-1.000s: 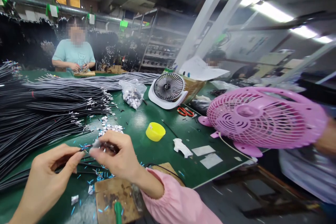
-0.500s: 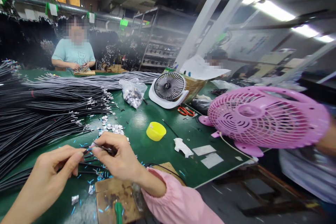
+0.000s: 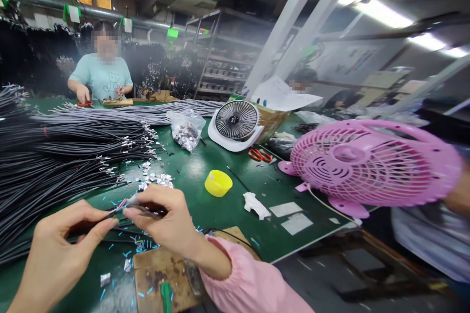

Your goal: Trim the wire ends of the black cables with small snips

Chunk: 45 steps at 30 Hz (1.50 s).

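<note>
L hand (image 3: 64,242) pinched tight on blk cable (image 3: 111,213).

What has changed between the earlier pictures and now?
The co-worker's hand has moved from the wooden board towards picture left, onto a red object. The left hand has shifted slightly left since half a second ago. It still holds the cable, with the right hand at the coloured wires. The pink fan and white fan stayed put.

The green bench (image 3: 209,212) carries dark cables (image 3: 81,149) at left. A wooden block (image 3: 150,274) lies near, white scraps (image 3: 157,176) beside the cables. A pink fan (image 3: 348,153) stands right.
</note>
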{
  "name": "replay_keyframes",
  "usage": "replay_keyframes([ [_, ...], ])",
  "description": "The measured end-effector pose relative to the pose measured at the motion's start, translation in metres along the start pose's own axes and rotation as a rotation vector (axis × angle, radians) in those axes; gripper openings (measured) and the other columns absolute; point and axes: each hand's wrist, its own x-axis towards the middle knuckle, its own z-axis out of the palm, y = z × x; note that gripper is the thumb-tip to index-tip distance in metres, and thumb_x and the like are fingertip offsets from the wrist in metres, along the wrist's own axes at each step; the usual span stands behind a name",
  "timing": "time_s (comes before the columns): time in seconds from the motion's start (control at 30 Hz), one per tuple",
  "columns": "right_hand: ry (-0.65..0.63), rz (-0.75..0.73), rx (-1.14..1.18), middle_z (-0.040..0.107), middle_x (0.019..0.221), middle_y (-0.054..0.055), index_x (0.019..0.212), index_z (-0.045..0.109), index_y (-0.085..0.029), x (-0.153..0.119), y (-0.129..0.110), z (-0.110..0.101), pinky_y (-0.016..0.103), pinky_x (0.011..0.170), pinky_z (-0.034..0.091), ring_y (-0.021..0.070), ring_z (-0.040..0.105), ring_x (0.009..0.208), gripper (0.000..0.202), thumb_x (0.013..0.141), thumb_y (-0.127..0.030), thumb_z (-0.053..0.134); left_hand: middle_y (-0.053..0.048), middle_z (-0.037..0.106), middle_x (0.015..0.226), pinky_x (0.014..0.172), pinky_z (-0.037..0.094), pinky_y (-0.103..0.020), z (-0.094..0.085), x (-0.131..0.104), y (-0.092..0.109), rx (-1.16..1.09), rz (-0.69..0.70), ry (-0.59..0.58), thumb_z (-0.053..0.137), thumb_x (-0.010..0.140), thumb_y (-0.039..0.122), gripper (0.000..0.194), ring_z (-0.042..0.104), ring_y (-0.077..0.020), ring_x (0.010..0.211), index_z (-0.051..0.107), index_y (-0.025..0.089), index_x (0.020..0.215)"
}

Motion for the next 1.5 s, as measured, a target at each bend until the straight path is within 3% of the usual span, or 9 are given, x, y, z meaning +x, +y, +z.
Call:
replay_keyframes([
  [0.17, 0.110, -0.247, -0.154, 0.071, 0.072, 0.003, 0.096, 0.075, -0.017, -0.005, 0.008, 0.000, 0.025, 0.058, 0.054, 0.0141, 0.063, 0.061, 0.013, 0.091, -0.029, 0.075, 0.005, 0.060, 0.051, 0.036, 0.038, -0.021, 0.004, -0.004, 0.003, -0.016, 0.004, -0.012, 0.073, 0.081, 0.058, 0.037, 0.050, -0.0110, 0.040, 0.073, 0.028, 0.060],
  [0.47, 0.008, -0.398, -0.239, 0.074, 0.094, 0.008, 0.099, 0.074, -0.018, -0.006, 0.009, -0.004, 0.025, 0.067, 0.059, 0.0157, 0.071, 0.077, 0.017, 0.096, -0.013, 0.057, 0.005, 0.059, 0.045, 0.033, 0.035, -0.020, -0.002, 0.005, 0.004, -0.104, -0.069, -0.188, 0.071, 0.080, 0.051, 0.034, 0.049, -0.0110, 0.037, 0.071, 0.027, 0.055],
  [0.67, -0.178, -0.499, -0.596, 0.066, 0.075, 0.006, 0.081, 0.069, -0.015, -0.005, 0.007, -0.007, 0.027, 0.046, 0.040, 0.0144, 0.055, 0.055, 0.025, 0.083, -0.003, 0.047, 0.006, 0.059, 0.042, 0.033, 0.035, -0.019, 0.003, 0.008, 0.015, 0.098, 0.118, -0.103, 0.064, 0.075, 0.033, 0.025, 0.049, -0.0099, 0.033, 0.068, 0.027, 0.052],
  [0.8, -0.137, -0.625, -0.754, 0.059, 0.062, 0.004, 0.070, 0.066, -0.014, -0.008, 0.001, -0.006, 0.030, 0.040, 0.027, 0.0143, 0.045, 0.047, 0.034, 0.086, -0.001, 0.039, 0.007, 0.054, 0.044, 0.035, 0.032, -0.020, 0.012, 0.005, 0.015, 0.223, 0.237, -0.015, 0.057, 0.079, 0.027, 0.027, 0.047, -0.0082, 0.034, 0.065, 0.026, 0.053],
  [0.93, -0.115, -0.519, -0.521, 0.064, 0.067, 0.004, 0.081, 0.069, -0.015, -0.011, -0.001, -0.002, 0.027, 0.043, 0.035, 0.0139, 0.051, 0.052, 0.028, 0.096, -0.015, 0.046, 0.007, 0.057, 0.047, 0.040, 0.036, -0.021, 0.014, 0.002, 0.010, 0.237, 0.214, 0.085, 0.060, 0.084, 0.035, 0.030, 0.050, -0.0090, 0.037, 0.065, 0.026, 0.056],
  [1.07, 0.051, -0.111, -0.176, 0.073, 0.075, 0.003, 0.088, 0.071, -0.018, -0.006, -0.002, 0.002, 0.025, 0.056, 0.049, 0.0150, 0.064, 0.062, 0.012, 0.094, -0.026, 0.065, 0.007, 0.059, 0.052, 0.044, 0.041, -0.024, 0.010, -0.002, 0.007, 0.144, 0.115, 0.158, 0.069, 0.084, 0.042, 0.026, 0.049, -0.0109, 0.043, 0.067, 0.028, 0.062],
  [1.17, 0.015, 0.081, -0.115, 0.078, 0.090, 0.005, 0.101, 0.076, -0.019, 0.000, -0.004, 0.001, 0.028, 0.068, 0.056, 0.0185, 0.071, 0.078, 0.018, 0.088, -0.031, 0.074, 0.006, 0.060, 0.059, 0.051, 0.045, -0.026, 0.009, -0.007, 0.007, 0.090, 0.044, 0.214, 0.072, 0.083, 0.044, 0.024, 0.051, -0.0129, 0.051, 0.068, 0.029, 0.066],
  [1.23, -0.026, 0.046, -0.150, 0.077, 0.092, 0.005, 0.104, 0.077, -0.021, 0.002, -0.004, -0.001, 0.029, 0.072, 0.055, 0.0187, 0.070, 0.081, 0.018, 0.092, -0.031, 0.070, 0.005, 0.061, 0.061, 0.053, 0.046, -0.027, 0.010, -0.009, 0.010, 0.083, 0.038, 0.250, 0.072, 0.084, 0.044, 0.024, 0.052, -0.0135, 0.053, 0.068, 0.029, 0.066],
  [1.5, -0.177, -0.249, -0.251, 0.065, 0.074, 0.003, 0.079, 0.076, -0.023, -0.002, 0.005, 0.000, 0.027, 0.053, 0.039, 0.0143, 0.049, 0.060, 0.044, 0.107, -0.032, 0.042, 0.006, 0.058, 0.061, 0.054, 0.047, -0.026, 0.016, -0.013, 0.019, 0.074, 0.047, 0.325, 0.070, 0.087, 0.040, 0.023, 0.049, -0.0117, 0.052, 0.069, 0.029, 0.067],
])
